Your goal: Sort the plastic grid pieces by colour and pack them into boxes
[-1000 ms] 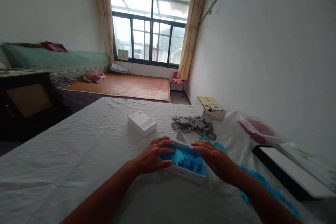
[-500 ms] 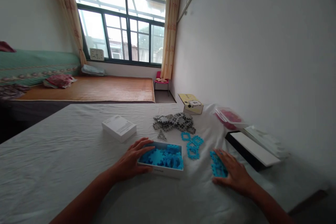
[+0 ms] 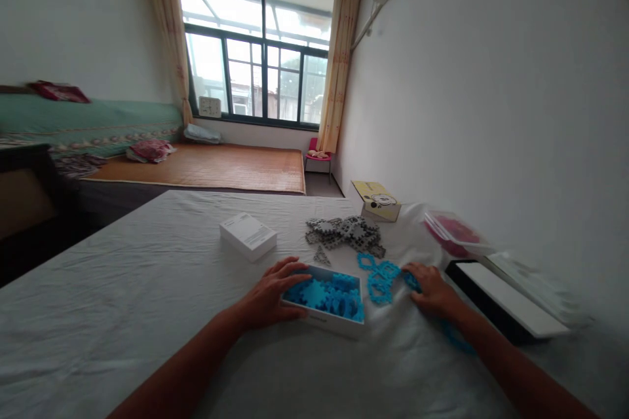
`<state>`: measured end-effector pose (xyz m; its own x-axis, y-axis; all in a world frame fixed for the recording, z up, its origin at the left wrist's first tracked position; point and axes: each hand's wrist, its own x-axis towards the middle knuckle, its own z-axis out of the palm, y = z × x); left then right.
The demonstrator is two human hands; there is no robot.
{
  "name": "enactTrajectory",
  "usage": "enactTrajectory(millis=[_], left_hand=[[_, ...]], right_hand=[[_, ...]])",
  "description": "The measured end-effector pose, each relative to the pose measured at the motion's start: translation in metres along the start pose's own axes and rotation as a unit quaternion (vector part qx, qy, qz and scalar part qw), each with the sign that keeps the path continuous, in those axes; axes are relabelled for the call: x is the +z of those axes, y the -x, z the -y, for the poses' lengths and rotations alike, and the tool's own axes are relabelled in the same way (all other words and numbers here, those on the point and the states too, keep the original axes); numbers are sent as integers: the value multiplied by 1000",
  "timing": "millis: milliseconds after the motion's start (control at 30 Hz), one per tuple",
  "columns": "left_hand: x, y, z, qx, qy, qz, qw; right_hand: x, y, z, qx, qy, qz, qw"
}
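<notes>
My left hand (image 3: 278,294) grips the left end of an open white box (image 3: 330,322), its thumb at the near side and its fingers over the far rim. Blue interlocking plastic pieces (image 3: 327,294) fill the box, one of them snowflake-shaped. To the right of the box, my right hand (image 3: 435,291) has its fingers closed around a blue toothed piece (image 3: 411,280), mostly covered by the fingers. Just left of that hand lies a group of linked blue pieces (image 3: 381,281) with open centres. More blue plastic (image 3: 458,338) shows partly beneath my right forearm.
Grey interlocking pieces (image 3: 344,234) lie heaped beyond the box, with a small grey triangle (image 3: 321,255) nearer. A closed white box (image 3: 248,236) sits left. Along the right are a yellow carton (image 3: 378,201), a clear container of pink things (image 3: 455,234) and a black-and-white box (image 3: 511,298).
The view has turned left, so everything sits further right. My right hand has moved forward and left toward the linked pieces with a blue piece in its fingers. My left hand stays on the box.
</notes>
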<state>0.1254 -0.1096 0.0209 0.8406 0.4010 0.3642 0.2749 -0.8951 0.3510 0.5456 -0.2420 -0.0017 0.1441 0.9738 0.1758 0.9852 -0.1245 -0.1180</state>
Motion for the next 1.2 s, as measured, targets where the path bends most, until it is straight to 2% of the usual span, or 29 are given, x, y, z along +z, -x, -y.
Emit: enactTrajectory(millis=[133,233,300,400,500,600,633,700,800,900,967,1033,1133,1167,1200], left_hand=[[-6,1,-6,18,-11,20,1000],[-8,1,-8,10,-10,6,1000],[-8,2,-6,-3,-1,-4,1000],[-7,2,-4,-14,26,-7,1000],[-6,3,-2,-41,53,-16,998],[-4,4,0,-65,71,-26,995],[-3,5,1,-65,76,-27,995],[-3,6,2,-61,82,-27,994],[-4,7,2,-55,81,-25,995],[-8,5,-3,-22,82,-28,996],[-11,3,-8,0,87,-29,996],[-13,0,-11,8,93,-30,995],[-13,-3,-13,6,98,-45,994],[-12,-3,-13,5,99,-54,994],[-12,-3,-12,4,99,-62,993]], right_hand=[[3,2,-5,-30,-26,8,999],[-9,1,-4,-47,-39,12,998],[-23,-4,7,-50,-57,-1,997],[-47,-16,55,-93,-116,-19,989],[-61,-29,134,-206,-174,-16,963],[-59,-41,205,-314,-204,14,927],[-57,-45,220,-339,-209,36,917],[-53,-49,232,-363,-211,72,905],[-53,-44,219,-350,-207,100,908],[-59,-27,198,-338,-202,119,912],[-63,-20,186,-334,-219,109,910],[-66,-23,168,-310,-251,61,915],[-63,-45,121,-181,-252,-54,949],[-59,-53,102,-122,-227,-68,964],[-54,-59,84,-70,-193,-49,977]])
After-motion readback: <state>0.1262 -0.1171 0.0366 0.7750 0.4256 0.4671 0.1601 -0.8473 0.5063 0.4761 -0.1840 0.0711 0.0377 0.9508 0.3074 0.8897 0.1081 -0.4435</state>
